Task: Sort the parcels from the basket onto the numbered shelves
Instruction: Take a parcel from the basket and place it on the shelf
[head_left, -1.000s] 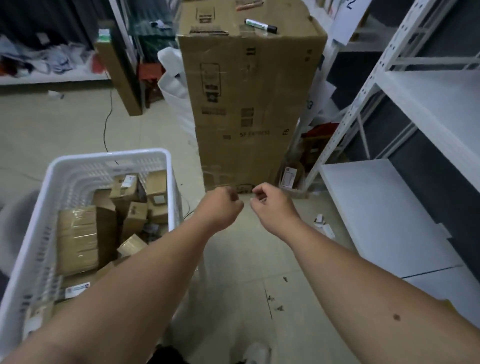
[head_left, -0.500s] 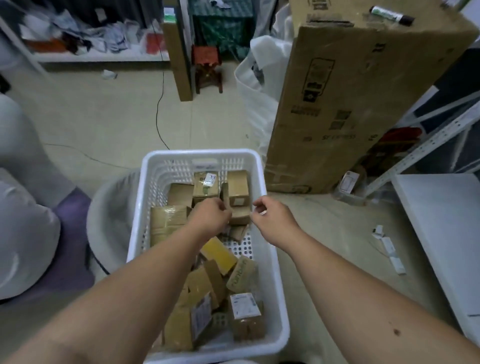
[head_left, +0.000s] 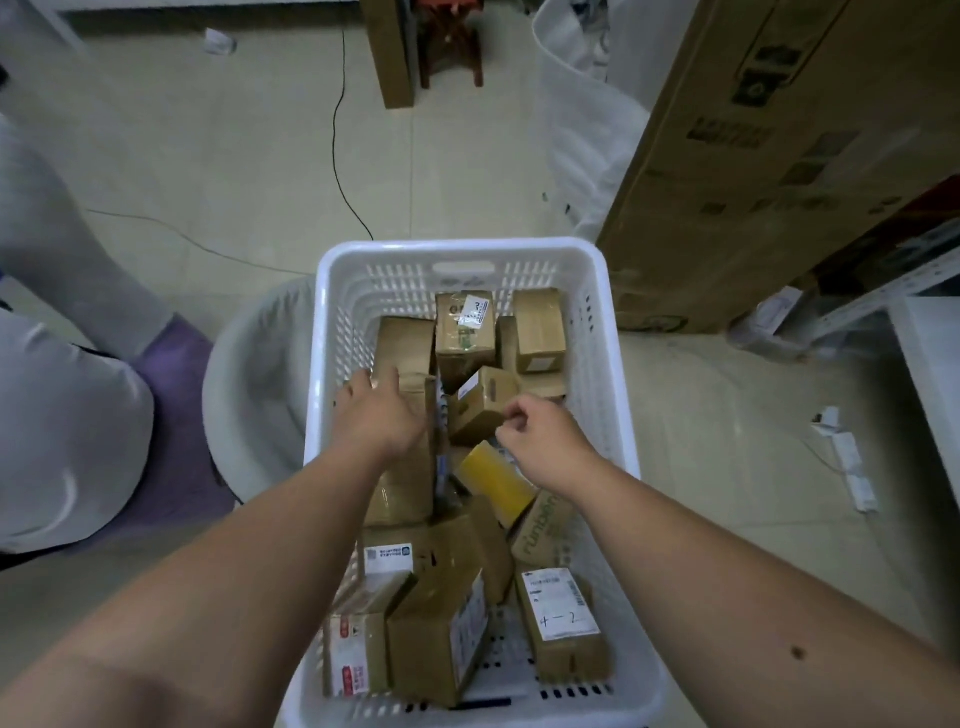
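Now lower, left hand (head_left: 382, 413) spread over parcels (head_left: 410, 410)

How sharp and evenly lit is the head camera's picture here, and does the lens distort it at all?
Head view: soft, dim light, corners darkened; the basket and its parcels read sharp in the middle, while the forearms blur near the bottom edge; wide-angle bending tilts the tall carton and bows the floor's tile lines.
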